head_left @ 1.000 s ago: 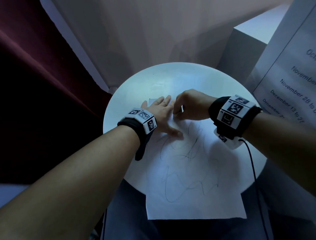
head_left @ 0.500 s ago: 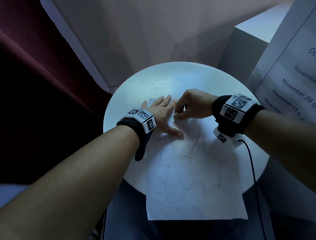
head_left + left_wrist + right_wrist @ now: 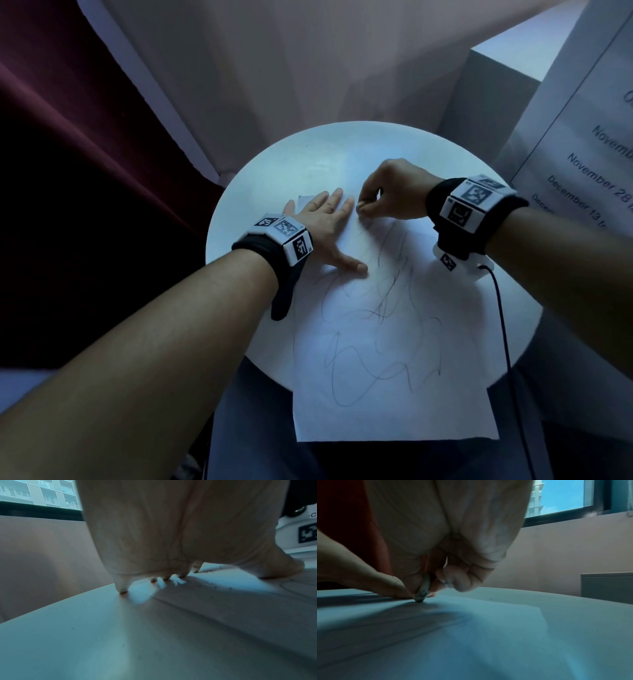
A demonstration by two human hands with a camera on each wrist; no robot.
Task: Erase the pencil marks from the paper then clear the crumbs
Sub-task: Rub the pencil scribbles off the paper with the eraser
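Seen from the head view: left hand [image 3: 323, 226] spread flat, fingers straight, pressing the far left corner of the paper [image 3: 394, 342] onto the round white bench [image 3: 274, 171]; right hand [image 3: 390, 192] just beside it, fingers curled, pinching something too small to make out from above. Pencil marks [image 3: 383, 308] looping across the middle and near half of the sheet; near edge of the paper hanging past the bench rim.

Shown only by the right wrist view: a small grey-smudged eraser [image 3: 423, 589] pinched between thumb and fingertips of the right hand [image 3: 447, 555], its tip touching the paper [image 3: 471, 628].

Shown only by the left wrist view: fingertips [image 3: 122, 588] of the left hand [image 3: 171, 534] planted on the surface, little finger on the bare bench [image 3: 68, 628], the rest on the paper [image 3: 240, 608]; dark crumbs [image 3: 214, 587] scattered on the sheet near the fingers.

Around the bench: dark red curtain [image 3: 85, 171] at left, pale wall [image 3: 308, 61] behind, grey box [image 3: 486, 92] at right, printed notice [image 3: 582, 154] with month names at far right, black cable [image 3: 503, 325] trailing from the right wrist band. Window [image 3: 565, 497] with sky and a tall building visible from the wrist cameras
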